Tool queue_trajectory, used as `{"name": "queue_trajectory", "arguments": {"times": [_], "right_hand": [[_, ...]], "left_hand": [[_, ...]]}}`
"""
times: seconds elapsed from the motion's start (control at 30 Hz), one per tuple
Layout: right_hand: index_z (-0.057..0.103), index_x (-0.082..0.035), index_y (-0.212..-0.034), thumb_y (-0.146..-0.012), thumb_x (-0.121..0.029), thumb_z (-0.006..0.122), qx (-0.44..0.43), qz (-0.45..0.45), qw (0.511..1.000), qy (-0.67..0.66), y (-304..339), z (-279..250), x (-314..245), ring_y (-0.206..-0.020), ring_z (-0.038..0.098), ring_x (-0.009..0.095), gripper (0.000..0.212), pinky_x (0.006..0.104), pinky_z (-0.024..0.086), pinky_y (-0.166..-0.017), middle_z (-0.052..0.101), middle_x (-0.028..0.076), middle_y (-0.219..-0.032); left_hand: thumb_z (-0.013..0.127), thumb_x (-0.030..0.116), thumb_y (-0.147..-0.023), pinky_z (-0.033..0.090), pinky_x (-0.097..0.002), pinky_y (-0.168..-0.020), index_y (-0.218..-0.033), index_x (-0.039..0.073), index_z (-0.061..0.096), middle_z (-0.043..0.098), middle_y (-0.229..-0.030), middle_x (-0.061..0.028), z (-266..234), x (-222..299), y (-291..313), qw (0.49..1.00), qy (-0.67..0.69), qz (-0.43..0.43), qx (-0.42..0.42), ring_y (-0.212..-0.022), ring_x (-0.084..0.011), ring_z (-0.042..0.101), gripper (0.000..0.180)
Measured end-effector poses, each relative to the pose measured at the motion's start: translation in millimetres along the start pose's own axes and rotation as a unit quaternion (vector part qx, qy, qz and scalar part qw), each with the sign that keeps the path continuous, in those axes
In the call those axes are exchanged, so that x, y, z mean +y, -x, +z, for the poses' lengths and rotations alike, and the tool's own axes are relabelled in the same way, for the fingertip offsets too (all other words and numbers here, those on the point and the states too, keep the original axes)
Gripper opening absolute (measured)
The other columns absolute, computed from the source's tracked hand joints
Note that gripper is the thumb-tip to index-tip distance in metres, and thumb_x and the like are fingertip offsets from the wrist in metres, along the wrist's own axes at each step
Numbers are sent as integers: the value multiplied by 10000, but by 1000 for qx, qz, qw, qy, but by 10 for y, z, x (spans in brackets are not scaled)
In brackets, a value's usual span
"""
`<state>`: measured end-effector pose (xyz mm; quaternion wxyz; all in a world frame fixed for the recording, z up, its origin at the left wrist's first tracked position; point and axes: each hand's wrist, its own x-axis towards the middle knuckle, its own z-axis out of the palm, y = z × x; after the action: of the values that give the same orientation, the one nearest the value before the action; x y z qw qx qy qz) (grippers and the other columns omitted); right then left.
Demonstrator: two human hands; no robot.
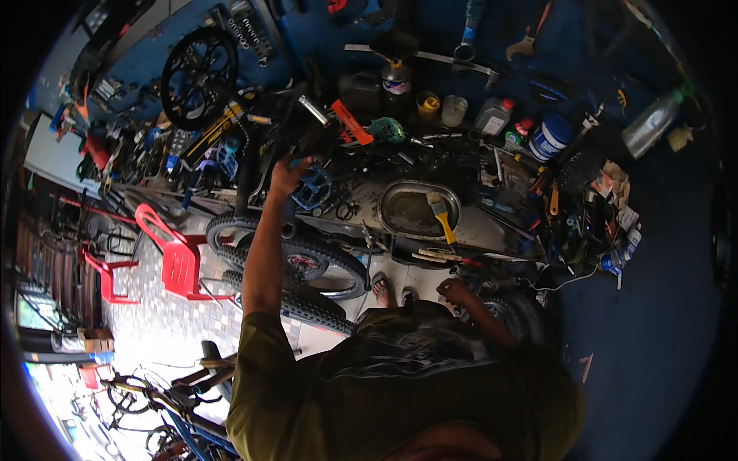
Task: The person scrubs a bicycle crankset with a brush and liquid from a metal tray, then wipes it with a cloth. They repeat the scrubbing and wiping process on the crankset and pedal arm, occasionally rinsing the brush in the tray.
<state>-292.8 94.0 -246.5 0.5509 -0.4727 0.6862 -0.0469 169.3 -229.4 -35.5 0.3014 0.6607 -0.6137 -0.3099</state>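
Note:
My left hand (286, 177) reaches over the cluttered workbench, its fingers bent and apart, with a small bluish patch showing between them. Just beside it lies a blue openwork ring-shaped part (312, 189). An orange-red strip (352, 123) and a chrome tube (314, 111) are farther back. Low in front of my body, my right hand (455, 291) is held with curled fingers near the bench's front edge; whether anything is inside them is hidden. Between the two hands, a metal tray (390, 223) of murky liquid sits on the bench, with a yellow-handled brush (442, 218) resting in it.
Behind the tray stand a grey bottle (493, 117), a blue-and-white tub (550, 137) and a yellow cup (427, 104). A black chainring-like wheel (200, 79) rises at back left. Bicycle tyres (327, 265) stand below the bench, with a red chair (183, 265) to their left.

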Motion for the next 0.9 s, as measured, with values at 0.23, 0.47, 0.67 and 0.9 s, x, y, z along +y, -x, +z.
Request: {"name": "queue_trajectory", "arguments": {"times": [0.23, 0.47, 0.67, 0.9], "right_hand": [[731, -63, -1010, -932, -363, 702, 79, -38, 996, -18, 175, 109, 90, -624, 723, 197, 311, 335, 572, -572, 745, 133, -845], [741, -75, -1034, -906, -435, 702, 138, -76, 982, 102, 263, 129, 104, -852, 722, 325, 385, 424, 563, -805, 744, 172, -941], [724, -111, -1136, -906, -479, 659, 160, -71, 977, 124, 402, -178, -140, -1017, 694, 358, 439, 455, 539, -896, 734, 164, -1078], [723, -114, -1123, -961, -472, 644, 60, -148, 977, 139, 900, -1017, -905, -999, 685, 330, 401, 435, 529, -876, 726, 158, -1011]], "left_hand": [[746, 612, -813, 512, -455, -981, -1351, -19, 604, 664, -1221, -305, -9, -435, -526, 995, -99, 5, 19, -1190, -417, 636, 841], [664, 507, -917, 506, -517, -989, -1326, 118, 599, 598, -1313, -211, 121, -142, -367, 921, -381, -30, 70, -1218, -443, 585, 568], [696, 356, -920, 458, -527, -962, -1277, 17, 616, 609, -1152, -256, 118, 199, 183, 919, -319, 140, 183, -1114, -445, 571, 498], [748, 226, -909, 509, -451, -771, -1144, -7, 677, 620, -1035, -201, 729, 316, 1486, 969, -54, 171, 171, -893, -362, 610, 339]]}}
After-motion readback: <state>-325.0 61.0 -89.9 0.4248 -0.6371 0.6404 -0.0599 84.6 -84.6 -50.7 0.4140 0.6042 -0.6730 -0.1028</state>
